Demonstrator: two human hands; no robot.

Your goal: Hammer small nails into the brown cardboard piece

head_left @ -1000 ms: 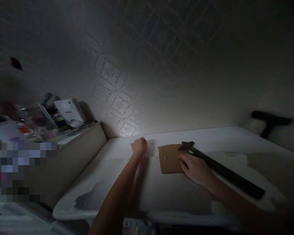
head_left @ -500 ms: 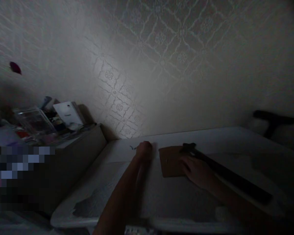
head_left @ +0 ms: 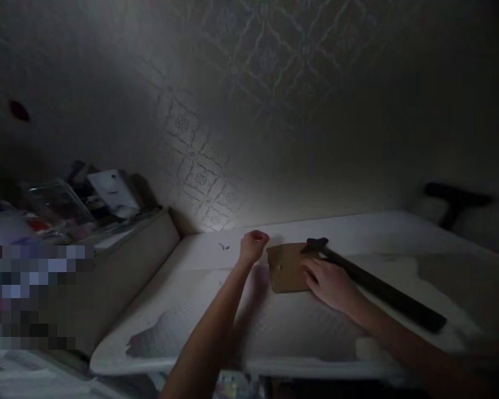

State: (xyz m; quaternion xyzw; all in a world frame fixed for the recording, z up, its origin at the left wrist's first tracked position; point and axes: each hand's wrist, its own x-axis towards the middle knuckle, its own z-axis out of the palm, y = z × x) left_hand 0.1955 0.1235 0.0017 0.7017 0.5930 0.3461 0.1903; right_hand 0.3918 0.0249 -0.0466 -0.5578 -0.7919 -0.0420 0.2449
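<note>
A flat brown piece, apparently cardboard (head_left: 289,280), lies on the white table, with tiny specks on its left half. Just past its upper left corner is my left hand (head_left: 253,246), fingers pinched together; something small may glint between them, too dim to name. My right hand (head_left: 330,282) rests over the right edge of the brown piece, fingers lying on it and thumb apart. Beside that hand lies a dark hammer (head_left: 382,285), its head over the top right corner of the piece and its handle slanting toward the lower right.
Several tiny dark bits, maybe nails (head_left: 223,247), lie on the table left of my left hand. At the left, a cabinet (head_left: 137,266) carries a clear box (head_left: 60,199) and a white box (head_left: 112,188). Patterned wall rises behind. A dark T-shaped object (head_left: 455,199) stands at right.
My left hand has moved slightly up and right, closer to the brown piece, with its fingers now turned into view. My right hand stays on the piece. The view shifts slightly and the lighting changes.
</note>
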